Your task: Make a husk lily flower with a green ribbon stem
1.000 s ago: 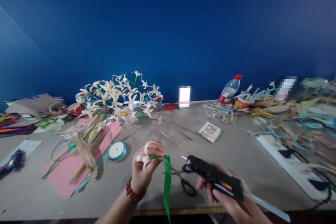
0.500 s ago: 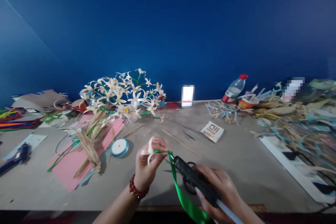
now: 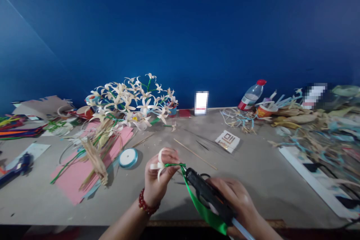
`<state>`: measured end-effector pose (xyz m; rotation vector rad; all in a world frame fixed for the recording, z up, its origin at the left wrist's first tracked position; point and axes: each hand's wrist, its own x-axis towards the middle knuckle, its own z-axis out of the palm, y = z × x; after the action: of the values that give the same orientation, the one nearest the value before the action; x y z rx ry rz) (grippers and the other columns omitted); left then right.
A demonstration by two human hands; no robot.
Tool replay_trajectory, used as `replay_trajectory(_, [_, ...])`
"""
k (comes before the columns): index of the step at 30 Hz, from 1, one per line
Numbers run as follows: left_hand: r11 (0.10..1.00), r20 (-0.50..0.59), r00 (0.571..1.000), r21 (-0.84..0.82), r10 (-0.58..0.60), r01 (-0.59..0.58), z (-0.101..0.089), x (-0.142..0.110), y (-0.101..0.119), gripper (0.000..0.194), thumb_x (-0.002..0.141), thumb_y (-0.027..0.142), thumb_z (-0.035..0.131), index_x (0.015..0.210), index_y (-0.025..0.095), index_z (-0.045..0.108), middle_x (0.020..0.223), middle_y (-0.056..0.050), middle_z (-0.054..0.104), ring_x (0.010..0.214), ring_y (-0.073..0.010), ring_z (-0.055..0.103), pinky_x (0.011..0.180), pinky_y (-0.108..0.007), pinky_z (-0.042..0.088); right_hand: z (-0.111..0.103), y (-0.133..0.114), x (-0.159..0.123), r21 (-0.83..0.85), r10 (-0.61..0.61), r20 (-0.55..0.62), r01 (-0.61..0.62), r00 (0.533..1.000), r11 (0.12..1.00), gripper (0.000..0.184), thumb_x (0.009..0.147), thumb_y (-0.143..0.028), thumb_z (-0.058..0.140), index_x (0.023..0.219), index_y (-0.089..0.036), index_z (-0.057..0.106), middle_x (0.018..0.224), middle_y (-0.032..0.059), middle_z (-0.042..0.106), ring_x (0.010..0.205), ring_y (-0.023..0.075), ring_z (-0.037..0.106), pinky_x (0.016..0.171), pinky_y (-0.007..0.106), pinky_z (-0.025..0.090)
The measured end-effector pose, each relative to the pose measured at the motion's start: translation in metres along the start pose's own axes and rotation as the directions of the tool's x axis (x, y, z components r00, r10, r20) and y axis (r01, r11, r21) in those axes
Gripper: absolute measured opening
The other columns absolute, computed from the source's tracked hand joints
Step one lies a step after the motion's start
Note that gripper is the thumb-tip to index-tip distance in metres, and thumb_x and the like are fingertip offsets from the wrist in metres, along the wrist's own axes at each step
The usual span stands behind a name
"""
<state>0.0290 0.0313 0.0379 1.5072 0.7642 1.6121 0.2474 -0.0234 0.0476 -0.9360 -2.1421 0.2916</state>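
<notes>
My left hand pinches the green-wrapped stem of a white artificial flower between thumb and fingers. A green ribbon hangs from the stem's end and runs down toward the table edge. My right hand is closed around a black glue gun, whose nozzle sits at the stem's end, by the ribbon. A clear glue stick pokes out of its back. Behind the gun, dark scissors lie partly hidden on the table.
White artificial flowers stand in a bunch at the back left. A ribbon spool lies near pink paper. On the right are a power strip, a plastic bottle and heaped dried husks. Another glue gun lies far left.
The glue gun's tip has shifted very slightly down and right along the ribbon. My left hand still holds the flower stem in nearly the same place.
</notes>
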Motion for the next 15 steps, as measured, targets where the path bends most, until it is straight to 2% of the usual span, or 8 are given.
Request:
replay_trajectory(8, [0.999,0.002,1.0,-0.026,-0.019,0.019,0.0014,-0.0001,0.0019,0.005,0.083,0.021,0.069,0.079,0.018,0.072,0.078,-0.007,0.072,0.086,-0.0249,0.066,0.086,-0.045,0.05,0.0032,0.0018,-0.0021,-0.015,0.007,-0.018,-0.008,1.0,1.0,0.034,0.08,-0.048,0.049,0.1,-0.021,0.058,0.068,0.0073,0.067,0.056,0.0228,0.061,0.054,0.029,0.046])
replay_trajectory(15, [0.998,-0.026,0.999,-0.033,-0.048,0.047,0.0018,-0.0005,0.0009,0.007,0.082,0.024,0.07,0.078,0.017,0.071,0.077,-0.008,0.07,0.088,-0.0261,0.065,0.084,-0.044,0.051,0.0014,-0.0008,0.0,0.012,0.045,-0.006,-0.045,0.999,0.999,0.035,0.087,-0.05,0.039,0.096,-0.022,0.058,0.067,0.0068,0.066,0.057,0.0224,0.061,0.054,0.03,0.045])
